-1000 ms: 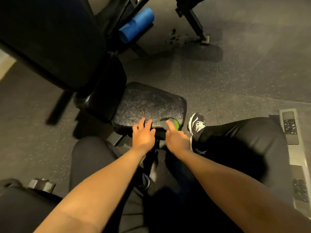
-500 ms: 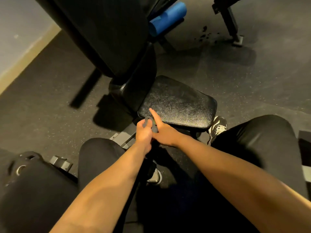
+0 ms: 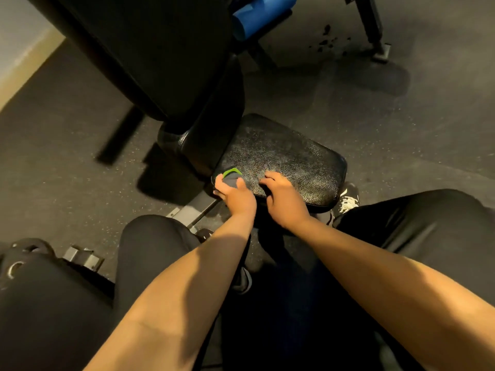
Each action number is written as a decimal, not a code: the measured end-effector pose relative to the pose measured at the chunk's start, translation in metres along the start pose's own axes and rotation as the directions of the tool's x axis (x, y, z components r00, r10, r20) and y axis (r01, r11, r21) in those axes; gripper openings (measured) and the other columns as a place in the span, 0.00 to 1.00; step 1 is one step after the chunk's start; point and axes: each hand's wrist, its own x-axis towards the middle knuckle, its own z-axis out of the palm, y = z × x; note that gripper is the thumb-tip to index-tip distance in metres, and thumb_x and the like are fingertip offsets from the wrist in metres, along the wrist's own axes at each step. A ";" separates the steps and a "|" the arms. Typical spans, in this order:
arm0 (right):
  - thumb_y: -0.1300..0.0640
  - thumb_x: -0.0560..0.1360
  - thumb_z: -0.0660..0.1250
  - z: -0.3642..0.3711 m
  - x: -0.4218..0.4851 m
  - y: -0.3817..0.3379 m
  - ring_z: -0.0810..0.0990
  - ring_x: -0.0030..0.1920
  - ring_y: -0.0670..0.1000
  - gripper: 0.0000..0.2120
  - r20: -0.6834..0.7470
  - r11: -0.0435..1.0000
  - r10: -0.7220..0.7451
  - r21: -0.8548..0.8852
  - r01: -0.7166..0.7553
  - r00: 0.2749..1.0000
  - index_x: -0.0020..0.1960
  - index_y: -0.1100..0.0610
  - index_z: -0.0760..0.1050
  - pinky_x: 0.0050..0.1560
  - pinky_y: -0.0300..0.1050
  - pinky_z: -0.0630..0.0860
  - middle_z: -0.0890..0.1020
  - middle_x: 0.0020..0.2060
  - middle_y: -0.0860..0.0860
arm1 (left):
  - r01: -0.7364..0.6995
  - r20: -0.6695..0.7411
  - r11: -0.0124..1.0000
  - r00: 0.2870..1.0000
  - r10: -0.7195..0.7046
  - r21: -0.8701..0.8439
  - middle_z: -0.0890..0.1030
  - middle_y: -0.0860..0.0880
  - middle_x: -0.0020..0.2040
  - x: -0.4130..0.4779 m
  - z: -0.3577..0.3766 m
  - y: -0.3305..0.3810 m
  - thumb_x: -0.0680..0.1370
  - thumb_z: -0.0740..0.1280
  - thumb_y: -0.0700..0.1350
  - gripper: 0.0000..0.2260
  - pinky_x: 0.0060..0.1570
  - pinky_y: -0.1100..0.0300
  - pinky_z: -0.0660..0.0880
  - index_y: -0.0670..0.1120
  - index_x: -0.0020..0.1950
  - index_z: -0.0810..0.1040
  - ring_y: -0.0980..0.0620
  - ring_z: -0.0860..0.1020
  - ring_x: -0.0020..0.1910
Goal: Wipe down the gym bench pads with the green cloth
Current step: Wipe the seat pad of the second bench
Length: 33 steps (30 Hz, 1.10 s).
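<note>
Looking down from the head camera, I saw a black, pebbled seat pad point(image 3: 292, 159) in the middle of the view, speckled with a pale film. At the pad's near left corner the left hand point(image 3: 237, 196) gripped the green cloth point(image 3: 232, 175) — its fingers curled round a bunched grey fold with a bright green edge showing on top, and the cloth touching the pad's surface. Just to the right of it, on the pad's near edge, lay the right hand point(image 3: 284, 200), its fingers loosely bent with the tips on the leather, holding nothing. Both bare forearms reached in from below the pad. Beyond the pad's far left side rose the large, dark back pad point(image 3: 150, 54), tilted upward, and past that lay a blue foam roller point(image 3: 261, 14). A black-and-white shoe point(image 3: 347, 200) touched the floor just beside the pad's near right corner — knees in black trousers flanked the arms.
</note>
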 end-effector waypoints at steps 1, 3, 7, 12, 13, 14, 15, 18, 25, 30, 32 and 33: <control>0.68 0.73 0.61 -0.002 -0.001 0.003 0.66 0.72 0.54 0.24 -0.019 1.000 -0.004 0.018 0.004 1.000 0.69 0.57 0.74 0.73 0.52 0.65 0.71 0.71 0.53 | -0.030 0.052 0.996 0.998 0.026 0.078 0.51 0.31 0.79 -0.009 0.001 -0.003 0.84 0.61 0.42 0.24 0.68 0.50 0.64 0.49 0.78 0.56 0.34 0.61 0.75; 0.68 0.73 0.60 -0.007 -0.006 0.011 0.71 0.67 0.56 0.21 -0.093 1.000 -0.003 0.017 0.005 0.996 0.64 0.57 0.77 0.66 0.54 0.71 0.76 0.64 0.54 | -0.130 0.195 0.967 0.977 0.087 0.220 0.52 0.29 0.78 -0.035 0.003 -0.012 0.83 0.62 0.40 0.25 0.70 0.51 0.63 0.49 0.78 0.58 0.34 0.57 0.77; 0.55 0.70 0.56 -0.024 -0.021 0.028 0.75 0.54 0.59 0.17 -0.286 0.996 0.062 -0.036 -0.076 0.956 0.51 0.56 0.81 0.51 0.51 0.72 0.81 0.49 0.53 | -0.379 0.470 0.816 0.869 0.152 0.437 0.80 0.38 0.61 -0.074 0.010 -0.012 0.81 0.65 0.45 0.18 0.57 0.53 0.72 0.51 0.70 0.70 0.37 0.76 0.63; 0.60 0.67 0.59 -0.039 -0.027 0.051 0.73 0.63 0.62 0.25 -0.484 0.928 0.349 0.057 -0.369 0.803 0.63 0.58 0.79 0.60 0.58 0.69 0.77 0.61 0.58 | -0.670 0.478 0.552 0.742 0.471 0.496 0.77 0.42 0.65 -0.060 0.002 0.022 0.81 0.64 0.46 0.17 0.60 0.53 0.69 0.50 0.70 0.74 0.40 0.75 0.63; 0.61 0.70 0.60 -0.041 -0.029 0.054 0.70 0.67 0.62 0.25 -0.466 0.908 0.407 0.112 -0.404 0.786 0.67 0.58 0.76 0.65 0.59 0.67 0.74 0.66 0.60 | -0.677 0.457 0.570 0.736 0.499 0.467 0.70 0.42 0.72 -0.052 -0.002 0.024 0.82 0.63 0.45 0.18 0.63 0.56 0.67 0.50 0.73 0.72 0.41 0.72 0.67; 0.61 0.73 0.60 -0.042 -0.031 0.056 0.65 0.71 0.61 0.25 -0.412 0.882 0.469 0.182 -0.434 0.781 0.71 0.58 0.72 0.70 0.58 0.64 0.69 0.71 0.61 | -0.672 0.441 0.592 0.740 0.509 0.445 0.61 0.43 0.78 -0.038 -0.007 0.022 0.83 0.61 0.45 0.20 0.67 0.59 0.62 0.50 0.76 0.68 0.44 0.66 0.73; 0.61 0.76 0.61 -0.043 -0.033 0.060 0.60 0.74 0.60 0.26 -0.348 0.850 0.524 0.265 -0.455 0.777 0.74 0.57 0.68 0.73 0.56 0.61 0.63 0.75 0.61 | -0.669 0.438 0.601 0.742 0.507 0.437 0.52 0.44 0.81 -0.026 -0.008 0.018 0.84 0.60 0.45 0.22 0.71 0.62 0.57 0.48 0.79 0.64 0.46 0.58 0.78; 0.60 0.78 0.60 -0.044 -0.034 0.069 0.57 0.77 0.57 0.30 -0.219 0.765 0.585 0.470 -0.441 0.781 0.79 0.56 0.58 0.76 0.53 0.57 0.57 0.78 0.58 | -0.660 0.444 0.582 0.751 0.488 0.476 0.39 0.44 0.82 -0.005 0.003 0.008 0.85 0.58 0.44 0.28 0.79 0.53 0.47 0.44 0.82 0.51 0.45 0.43 0.81; 0.61 0.82 0.55 -0.065 -0.030 0.087 0.72 0.69 0.54 0.23 -0.236 0.660 0.681 0.609 -0.440 0.693 0.77 0.55 0.64 0.62 0.41 0.65 0.73 0.70 0.54 | -0.841 0.715 0.451 0.511 0.477 0.300 0.53 0.38 0.81 -0.068 0.093 0.006 0.82 0.60 0.36 0.25 0.77 0.55 0.50 0.42 0.80 0.62 0.40 0.51 0.81; 0.60 0.82 0.54 -0.063 -0.021 0.094 0.75 0.66 0.56 0.20 -0.253 0.628 0.718 0.637 -0.447 0.649 0.73 0.57 0.70 0.64 0.45 0.69 0.76 0.67 0.57 | -0.940 0.805 0.292 0.307 0.508 0.174 0.59 0.41 0.80 -0.059 0.089 0.012 0.78 0.60 0.29 0.27 0.76 0.59 0.50 0.43 0.77 0.68 0.41 0.55 0.80; 0.61 0.81 0.55 -0.056 -0.020 0.093 0.74 0.64 0.57 0.21 -0.280 0.669 0.691 0.597 -0.443 0.666 0.74 0.55 0.68 0.64 0.49 0.71 0.75 0.66 0.57 | -0.913 0.686 0.315 0.403 0.606 0.257 0.61 0.37 0.79 -0.027 0.075 0.017 0.76 0.59 0.28 0.27 0.77 0.56 0.50 0.40 0.75 0.70 0.37 0.57 0.79; 0.61 0.81 0.55 -0.052 -0.020 0.093 0.75 0.63 0.57 0.22 -0.302 0.709 0.662 0.551 -0.440 0.686 0.75 0.55 0.66 0.62 0.49 0.72 0.75 0.65 0.57 | -0.866 0.616 0.378 0.499 0.610 0.327 0.57 0.36 0.80 -0.011 0.067 0.021 0.78 0.59 0.29 0.26 0.78 0.54 0.49 0.40 0.76 0.67 0.36 0.55 0.79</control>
